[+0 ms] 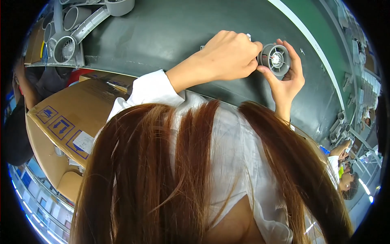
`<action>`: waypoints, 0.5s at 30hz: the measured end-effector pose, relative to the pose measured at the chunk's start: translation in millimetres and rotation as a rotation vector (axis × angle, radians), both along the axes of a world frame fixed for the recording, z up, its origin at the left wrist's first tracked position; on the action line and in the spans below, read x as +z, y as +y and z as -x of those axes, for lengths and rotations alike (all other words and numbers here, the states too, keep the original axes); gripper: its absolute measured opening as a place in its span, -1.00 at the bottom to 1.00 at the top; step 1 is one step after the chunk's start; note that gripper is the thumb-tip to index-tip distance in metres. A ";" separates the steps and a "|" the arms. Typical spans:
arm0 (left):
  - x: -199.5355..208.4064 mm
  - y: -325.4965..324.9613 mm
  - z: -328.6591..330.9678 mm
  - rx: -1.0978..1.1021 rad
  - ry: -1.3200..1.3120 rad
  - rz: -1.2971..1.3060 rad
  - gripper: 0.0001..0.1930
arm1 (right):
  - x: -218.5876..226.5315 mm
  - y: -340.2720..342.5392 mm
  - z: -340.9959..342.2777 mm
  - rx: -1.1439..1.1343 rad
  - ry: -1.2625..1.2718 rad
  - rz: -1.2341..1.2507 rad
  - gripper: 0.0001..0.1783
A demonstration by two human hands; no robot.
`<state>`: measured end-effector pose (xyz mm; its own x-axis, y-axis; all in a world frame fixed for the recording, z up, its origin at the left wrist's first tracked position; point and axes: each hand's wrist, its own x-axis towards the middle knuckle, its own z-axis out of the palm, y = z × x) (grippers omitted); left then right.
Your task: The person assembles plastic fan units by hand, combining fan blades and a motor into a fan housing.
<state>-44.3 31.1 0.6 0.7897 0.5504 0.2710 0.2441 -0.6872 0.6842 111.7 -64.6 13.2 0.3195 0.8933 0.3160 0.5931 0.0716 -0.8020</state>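
Note:
A small grey round fan housing (276,59) with a white hub and thin blades is held over the dark conveyor belt (170,28). My right hand (286,79) cups it from below and behind, thumb and fingers around its rim. My left hand (229,55) is closed in a fist against the housing's left side, its fingertips pinching something small that I cannot make out. My long brown hair and white shirt fill the lower half of the view and hide everything below the wrists.
Several grey fan housings and tubes (67,46) lie at the belt's far left. A brown cardboard box (69,118) stands to my left. A green strip (321,36) borders the belt on the right, where other people work at further stations (345,179).

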 end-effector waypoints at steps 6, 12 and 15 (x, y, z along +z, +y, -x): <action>-2.9 -4.5 -4.3 -0.027 0.021 -0.008 -0.81 | -12.1 -0.5 -20.1 0.146 0.138 -0.027 -0.34; -4.2 -5.9 -3.1 -0.056 0.035 0.033 -0.81 | -18.2 5.2 -28.6 0.230 0.140 -0.070 -0.32; -3.8 -7.5 -3.3 -0.056 0.032 0.033 -0.81 | -18.4 8.7 -32.1 0.276 0.123 -0.088 -0.32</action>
